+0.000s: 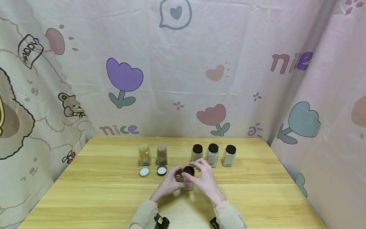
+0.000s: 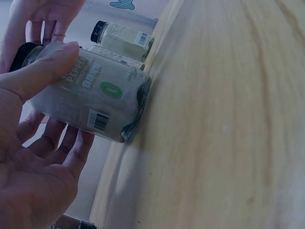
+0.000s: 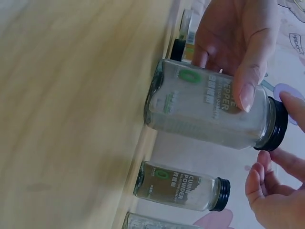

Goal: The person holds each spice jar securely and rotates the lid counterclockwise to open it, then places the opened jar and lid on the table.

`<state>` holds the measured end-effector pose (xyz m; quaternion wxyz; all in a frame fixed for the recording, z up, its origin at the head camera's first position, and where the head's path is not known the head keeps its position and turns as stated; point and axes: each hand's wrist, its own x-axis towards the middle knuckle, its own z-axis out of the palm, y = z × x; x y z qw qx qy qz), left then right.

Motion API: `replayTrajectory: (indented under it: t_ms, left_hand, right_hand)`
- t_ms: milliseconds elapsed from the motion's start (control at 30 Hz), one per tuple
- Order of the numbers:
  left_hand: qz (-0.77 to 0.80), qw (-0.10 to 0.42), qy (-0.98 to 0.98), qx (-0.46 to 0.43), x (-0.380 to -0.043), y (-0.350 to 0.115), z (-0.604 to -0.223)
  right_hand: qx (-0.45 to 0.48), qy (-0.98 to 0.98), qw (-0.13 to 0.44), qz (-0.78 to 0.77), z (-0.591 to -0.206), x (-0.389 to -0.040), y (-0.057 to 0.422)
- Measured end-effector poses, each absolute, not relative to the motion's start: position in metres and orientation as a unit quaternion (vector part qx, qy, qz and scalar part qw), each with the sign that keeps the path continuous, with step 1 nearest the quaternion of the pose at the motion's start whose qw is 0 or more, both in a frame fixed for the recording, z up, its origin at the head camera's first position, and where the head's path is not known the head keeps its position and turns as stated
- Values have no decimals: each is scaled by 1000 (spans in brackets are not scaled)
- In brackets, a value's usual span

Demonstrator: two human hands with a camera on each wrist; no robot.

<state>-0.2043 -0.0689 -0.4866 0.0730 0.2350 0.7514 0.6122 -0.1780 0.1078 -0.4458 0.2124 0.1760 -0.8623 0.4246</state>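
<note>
Low centre in the head view, the left hand has its grip round a pepper jar, the right hand pinching its black lid.

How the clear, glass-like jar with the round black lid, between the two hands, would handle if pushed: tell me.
The clear, flat-sided jar is probably stiff and fragile, since its shiny walls look like glass. Its flat sides should keep it from rolling. Being taller than wide, it could tip if pushed near the round black lid.
</note>
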Motion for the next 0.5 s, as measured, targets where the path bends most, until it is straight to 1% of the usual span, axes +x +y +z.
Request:
replayTrajectory:
  t_ms: [67, 333, 433, 500]
  left_hand:
    - [614, 73, 750, 235, -204, -69, -487]
    - [617, 68, 746, 239, -204, -69, -488]
    - [616, 66, 747, 240, -204, -69, -487]
    - [614, 66, 749, 240, -204, -69, -487]
  right_hand:
    - [181, -860, 207, 430, -445, -178, 108]
    - [216, -848, 154, 458, -440, -178, 111]
    - [231, -845, 146, 460, -440, -178, 113]
    - [229, -844, 151, 461, -440, -178, 113]
